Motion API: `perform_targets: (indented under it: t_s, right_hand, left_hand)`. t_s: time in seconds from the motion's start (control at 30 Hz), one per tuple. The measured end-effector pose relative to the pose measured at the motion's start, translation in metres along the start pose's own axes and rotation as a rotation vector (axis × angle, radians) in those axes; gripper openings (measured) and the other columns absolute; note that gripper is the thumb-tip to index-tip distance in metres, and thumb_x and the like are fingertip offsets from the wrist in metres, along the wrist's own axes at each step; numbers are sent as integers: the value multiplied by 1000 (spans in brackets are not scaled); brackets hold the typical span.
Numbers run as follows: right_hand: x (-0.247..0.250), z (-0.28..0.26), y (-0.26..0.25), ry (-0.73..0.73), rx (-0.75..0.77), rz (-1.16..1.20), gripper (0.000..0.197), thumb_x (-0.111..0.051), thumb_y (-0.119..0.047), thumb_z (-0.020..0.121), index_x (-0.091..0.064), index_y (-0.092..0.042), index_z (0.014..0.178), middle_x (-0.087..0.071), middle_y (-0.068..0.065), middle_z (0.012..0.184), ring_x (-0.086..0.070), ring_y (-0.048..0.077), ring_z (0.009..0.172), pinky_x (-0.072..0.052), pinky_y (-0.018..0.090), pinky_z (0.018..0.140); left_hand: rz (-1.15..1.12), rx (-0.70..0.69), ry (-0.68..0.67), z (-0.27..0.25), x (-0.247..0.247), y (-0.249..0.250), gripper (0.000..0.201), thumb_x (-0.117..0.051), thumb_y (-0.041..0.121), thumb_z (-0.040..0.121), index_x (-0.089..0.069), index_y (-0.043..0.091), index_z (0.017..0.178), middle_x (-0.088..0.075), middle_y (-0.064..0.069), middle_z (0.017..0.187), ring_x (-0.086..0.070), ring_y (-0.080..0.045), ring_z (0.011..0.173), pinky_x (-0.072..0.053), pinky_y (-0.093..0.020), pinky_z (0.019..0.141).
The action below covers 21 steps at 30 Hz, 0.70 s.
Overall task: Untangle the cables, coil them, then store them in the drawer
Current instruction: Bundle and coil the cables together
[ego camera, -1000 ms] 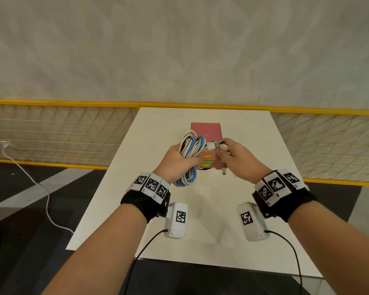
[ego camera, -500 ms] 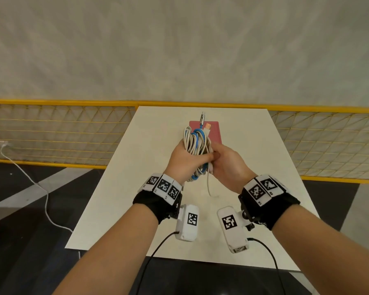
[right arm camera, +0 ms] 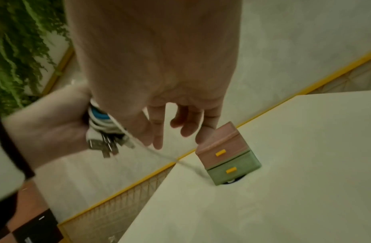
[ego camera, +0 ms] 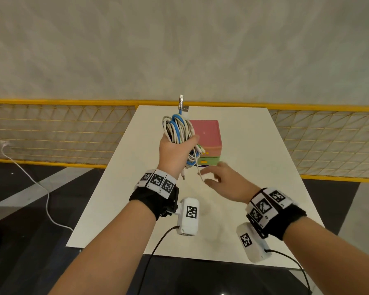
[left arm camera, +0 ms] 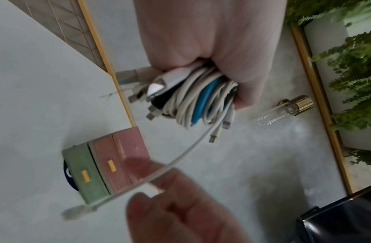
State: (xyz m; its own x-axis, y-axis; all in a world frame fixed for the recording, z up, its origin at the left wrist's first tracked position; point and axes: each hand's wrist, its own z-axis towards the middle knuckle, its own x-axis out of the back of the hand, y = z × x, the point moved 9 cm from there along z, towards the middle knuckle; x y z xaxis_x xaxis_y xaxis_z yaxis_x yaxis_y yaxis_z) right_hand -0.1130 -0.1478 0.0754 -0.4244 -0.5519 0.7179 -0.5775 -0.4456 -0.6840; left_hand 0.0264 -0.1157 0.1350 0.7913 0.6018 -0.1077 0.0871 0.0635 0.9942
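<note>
The left hand (ego camera: 175,150) is fisted round the cables (ego camera: 177,129), a white-and-blue coil held upright above the table (ego camera: 249,145), plugs poking out top and bottom. That tight grip probably keeps the loops from springing apart while the other hand works. One loose end (left arm camera: 180,157) trails down from the coil toward the right hand (ego camera: 224,182), whose fingers (right arm camera: 157,131) are spread and relaxed, gripping nothing; the strand passes by them, but whether it touches is unclear. That hand hangs low, just in front of the drawers (ego camera: 207,143), likely placed to open one.

The pink and green drawers, each with a yellow handle (right arm camera: 220,152), both look closed, so neither can take the coil yet. The dangling end could snag unless tucked in first. A fence (ego camera: 51,133) stands behind the table, and a white cord (ego camera: 30,182) lies on the floor, well apart.
</note>
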Motion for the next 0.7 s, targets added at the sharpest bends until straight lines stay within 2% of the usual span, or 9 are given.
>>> perform_targets:
  t_s: [0.07,0.1,0.17,0.27,0.37,0.47,0.57,0.6,0.7]
  right_hand:
    - [-15,-1,10,-76,-56,117,23,-44,-21,97,-61,-22,112,-56,-5,73,-57,13,62,-46,21,63]
    - [-22,0,14,-114,-96,226,24,-41,-18,98,-61,-18,110,-62,-1,72,-61,15,61,-51,24,63]
    - [-26,2,16,-124,-164,427,28,-36,-9,97,-61,-7,109,-67,7,88,-67,19,74,-54,29,70]
    - [-6,6,25,100,-190,588,28,-37,-5,97,-63,-3,108,-66,13,109,-66,21,91,-55,29,79]
    - [22,4,24,332,-109,580,23,-46,0,94,-65,-9,104,-70,16,105,-69,24,95,-58,30,80]
    - [32,0,13,378,-19,622,29,-49,2,92,-52,-21,108,-73,11,98,-71,20,87,-60,32,76]
    - [33,-1,4,382,23,538,42,-51,-2,90,-40,-19,127,-74,10,95,-71,21,90,-59,40,79]
    - [33,-2,1,387,40,505,41,-51,-5,90,-43,-19,127,-75,9,94,-70,23,91,-57,45,82]
    - [32,-4,-6,350,113,442,26,-45,-8,85,-62,-18,102,-73,12,90,-68,33,88,-54,57,79]
  left_hand:
    - [-22,5,-26,-3,-4,3,26,-74,4,81,-55,22,79,-64,5,74,-62,4,54,-51,-14,53]
    - [-28,6,-44,-4,-6,4,28,-73,3,81,-53,23,78,-63,6,72,-62,5,51,-50,-13,51]
    - [-20,7,-66,-4,-9,3,30,-73,3,81,-51,23,77,-61,8,70,-60,7,48,-49,-9,49]
    - [43,21,-82,-2,-7,0,17,-75,6,79,-61,14,82,-66,4,70,-65,0,55,-52,-17,56]
    - [155,58,-166,-2,-12,-11,15,-75,7,77,-65,6,88,-64,0,66,-63,-5,55,-50,-19,54]
    - [182,79,-226,-6,-19,-20,21,-80,9,73,-66,3,87,-68,-6,69,-66,-9,60,-52,-18,54]
    - [203,98,-234,-9,-25,-30,26,-79,8,73,-68,5,96,-72,-7,79,-70,-14,70,-55,-21,59]
    - [201,109,-226,-9,-26,-34,26,-79,7,73,-68,6,97,-72,-6,80,-70,-13,70,-54,-20,58]
    - [205,101,-222,-8,-31,-37,26,-78,5,73,-68,6,98,-72,-4,81,-70,-12,73,-54,-18,58]
